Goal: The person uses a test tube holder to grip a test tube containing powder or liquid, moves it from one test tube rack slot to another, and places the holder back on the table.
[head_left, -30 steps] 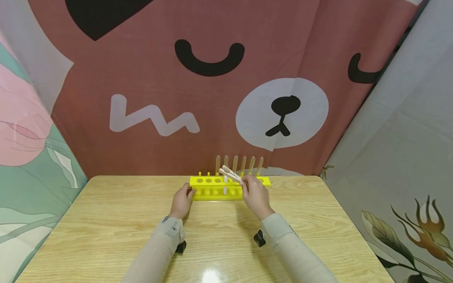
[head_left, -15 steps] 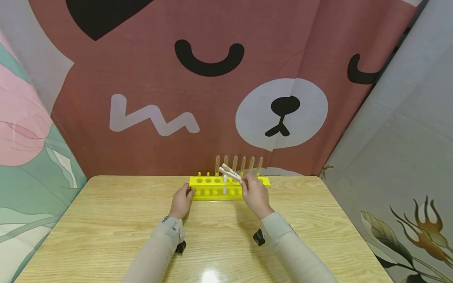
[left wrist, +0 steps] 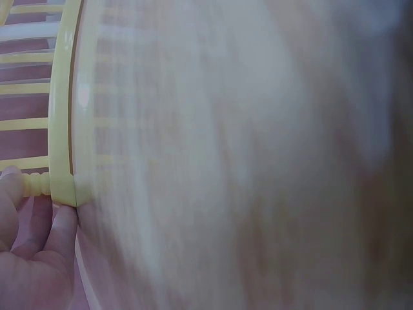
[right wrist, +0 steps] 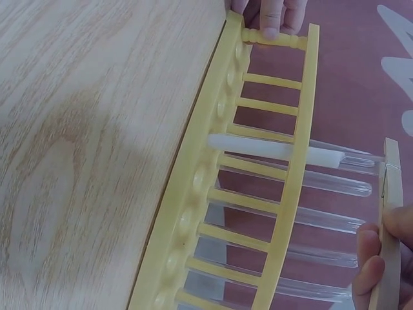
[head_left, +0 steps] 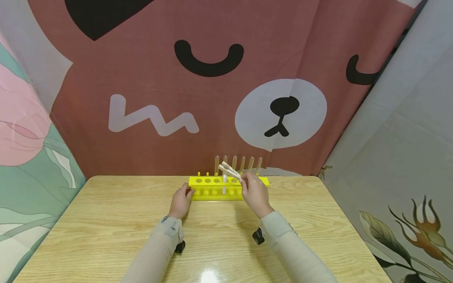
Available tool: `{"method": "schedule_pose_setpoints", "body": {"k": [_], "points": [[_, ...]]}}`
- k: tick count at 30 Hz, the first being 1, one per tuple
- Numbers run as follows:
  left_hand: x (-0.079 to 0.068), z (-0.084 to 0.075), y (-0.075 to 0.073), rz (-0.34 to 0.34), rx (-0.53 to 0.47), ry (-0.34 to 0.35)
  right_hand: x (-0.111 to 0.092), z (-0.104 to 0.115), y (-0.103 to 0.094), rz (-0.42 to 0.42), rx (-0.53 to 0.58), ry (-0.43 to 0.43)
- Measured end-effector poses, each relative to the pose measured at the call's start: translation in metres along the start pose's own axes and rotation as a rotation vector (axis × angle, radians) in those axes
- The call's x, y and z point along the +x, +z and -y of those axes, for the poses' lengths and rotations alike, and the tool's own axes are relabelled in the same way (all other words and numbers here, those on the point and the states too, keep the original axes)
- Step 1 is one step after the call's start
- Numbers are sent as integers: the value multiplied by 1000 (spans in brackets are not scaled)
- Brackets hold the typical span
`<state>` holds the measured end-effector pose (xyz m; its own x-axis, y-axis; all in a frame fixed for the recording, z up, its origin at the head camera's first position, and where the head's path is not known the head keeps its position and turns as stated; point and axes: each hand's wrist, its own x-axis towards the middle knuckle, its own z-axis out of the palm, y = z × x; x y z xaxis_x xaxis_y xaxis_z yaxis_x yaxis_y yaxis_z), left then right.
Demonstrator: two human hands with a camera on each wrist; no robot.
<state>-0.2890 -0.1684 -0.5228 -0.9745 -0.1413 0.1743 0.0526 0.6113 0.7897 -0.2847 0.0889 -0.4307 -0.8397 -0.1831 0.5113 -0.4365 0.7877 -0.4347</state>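
A yellow test tube rack (head_left: 212, 198) stands at the back of the table. My left hand (head_left: 181, 202) grips its left end post, thumb and fingers on either side in the left wrist view. One test tube with white contents (right wrist: 258, 147) stands in a middle hole, its clear top above the upper bar. My right hand (head_left: 256, 195) holds a wooden test tube clamp (head_left: 231, 171) by its handle end. The clamp's front end is spread and sits right at that tube's clear top; in the right wrist view the clamp (right wrist: 391, 168) overlaps the tube's mouth.
Several clear test tubes (head_left: 243, 163) stand upside down on pegs along the rack's rear. Two bare yellow pegs (head_left: 207, 173) show at the rear left. Close behind the table hangs a brown bear-print curtain (head_left: 155, 153). The wooden table (head_left: 212, 239) spreads in front.
The clamp's front end has risen slightly and its tips stand a little wider apart. The left hand keeps its place on the rack.
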Motion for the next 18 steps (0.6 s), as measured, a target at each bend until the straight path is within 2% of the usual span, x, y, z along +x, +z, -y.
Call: {"method": "schedule_pose_setpoints", "body": {"k": [18], "points": [[1, 1, 0, 6, -6, 2, 1, 1, -4, -62, 44, -12]]}}
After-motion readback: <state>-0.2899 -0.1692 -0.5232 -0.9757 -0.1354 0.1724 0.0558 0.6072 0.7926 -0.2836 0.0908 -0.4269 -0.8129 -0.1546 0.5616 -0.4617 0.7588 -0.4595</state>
